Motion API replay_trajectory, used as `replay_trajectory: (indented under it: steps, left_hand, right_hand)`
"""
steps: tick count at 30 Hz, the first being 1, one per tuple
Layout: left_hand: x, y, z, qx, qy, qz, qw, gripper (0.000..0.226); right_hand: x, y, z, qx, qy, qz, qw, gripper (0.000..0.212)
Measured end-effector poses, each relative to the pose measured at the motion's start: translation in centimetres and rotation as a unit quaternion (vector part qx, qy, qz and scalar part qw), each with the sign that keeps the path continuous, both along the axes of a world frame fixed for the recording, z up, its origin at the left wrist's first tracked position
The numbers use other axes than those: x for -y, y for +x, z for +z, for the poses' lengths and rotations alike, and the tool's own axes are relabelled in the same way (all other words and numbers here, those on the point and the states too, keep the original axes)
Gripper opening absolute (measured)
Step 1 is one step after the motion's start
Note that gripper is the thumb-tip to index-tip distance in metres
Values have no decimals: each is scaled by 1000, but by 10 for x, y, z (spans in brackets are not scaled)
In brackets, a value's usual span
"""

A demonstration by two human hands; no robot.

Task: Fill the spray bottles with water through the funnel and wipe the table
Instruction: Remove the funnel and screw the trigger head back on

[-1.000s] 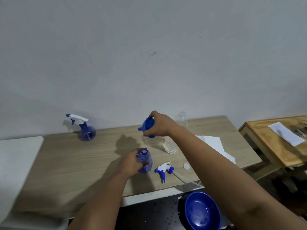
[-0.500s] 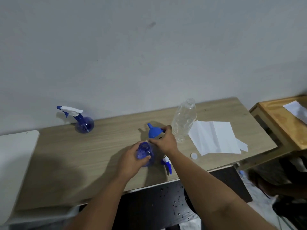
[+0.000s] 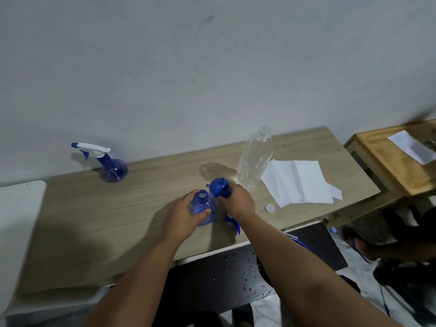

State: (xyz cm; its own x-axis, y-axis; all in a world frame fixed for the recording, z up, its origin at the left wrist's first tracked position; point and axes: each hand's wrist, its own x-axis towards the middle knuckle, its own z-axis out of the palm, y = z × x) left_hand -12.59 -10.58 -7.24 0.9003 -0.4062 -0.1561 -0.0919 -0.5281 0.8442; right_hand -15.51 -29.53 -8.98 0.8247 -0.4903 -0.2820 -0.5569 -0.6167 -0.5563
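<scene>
- Dark panel (image 3: 212, 277), nearest, below the near edge of the surface: speckled with water drops.
- Surface (image 3: 106, 220), light wood grain, running left to right against a grey wall (image 3: 188, 67).
- Spray head (image 3: 233, 223), blue, detached: lies near the front edge, mostly hidden under the right wrist.
- Left hand (image 3: 181, 215): fingers curled round the open spray bottle (image 3: 203, 208), thumb across its near side. Bottle blue, translucent, upright on the surface, neck uncapped.
- Right hand (image 3: 238, 201): fingers closed on the funnel (image 3: 220, 187), blue, held just right of and beyond the bottle's neck, not seated in it.
- White cap (image 3: 269, 208): loose on the surface, right of the right hand.
- Paper towels (image 3: 299, 182), white, unfolded: flat at the right end of the surface.
- Water bottle (image 3: 254, 159), clear plastic, uncapped: upright just beyond the funnel, touching the towels' left edge.
- Second spray bottle (image 3: 111, 168), blue with white trigger head fitted: far left, close to the wall.
- Side table (image 3: 387, 166), orange wood, far right: carries a white sheet (image 3: 410, 147).
</scene>
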Motion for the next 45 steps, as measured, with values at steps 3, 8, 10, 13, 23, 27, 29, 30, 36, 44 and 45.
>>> replay_trajectory:
  steps: [3, 8, 10, 13, 23, 27, 29, 30, 36, 44, 45]
  left_hand:
    - [0, -3, 8, -10, 0, -5, 1000, 58]
    - [-1, -5, 16, -24, -6, -10, 1000, 50]
    - [-1, -7, 17, -31, -9, -12, 999, 49]
    - [-1, -11, 13, -39, -6, -18, 999, 51]
    - [-7, -20, 10, -42, -34, -30, 998, 51]
    - [-7, -20, 10, -45, -40, -29, 998, 52]
    - [-6, -19, 9, -47, -44, -30, 997, 51]
    - [-6, -19, 8, -47, -45, -30, 997, 50]
    - [-7, -16, 9, -54, -19, -37, 998, 47]
    - [-8, -14, 6, -64, -36, -43, 996, 49]
    - [-8, -13, 6, -60, -35, -43, 997, 49]
  right_hand:
    - [9, -21, 15, -39, -37, 23, 998, 28]
    - [36, -44, 26, -181, -116, 56, 975, 34]
    - [38, -51, 28, -218, -124, 79, 965, 39]
    - [34, -57, 21, -225, -135, 98, 960, 33]
    - [32, -54, 24, -119, -47, 3, 992, 28]
    - [37, -34, 85, 95, 53, -24, 994, 23]
    - [27, -25, 123, 199, 139, -28, 970, 13]
    - [20, -22, 140, 241, 179, -25, 954, 14]
    - [-22, -13, 185, 354, 268, -8, 896, 20]
    - [-35, -15, 150, 343, 237, 25, 909, 18]
    - [-36, -16, 144, 327, 237, 30, 914, 21]
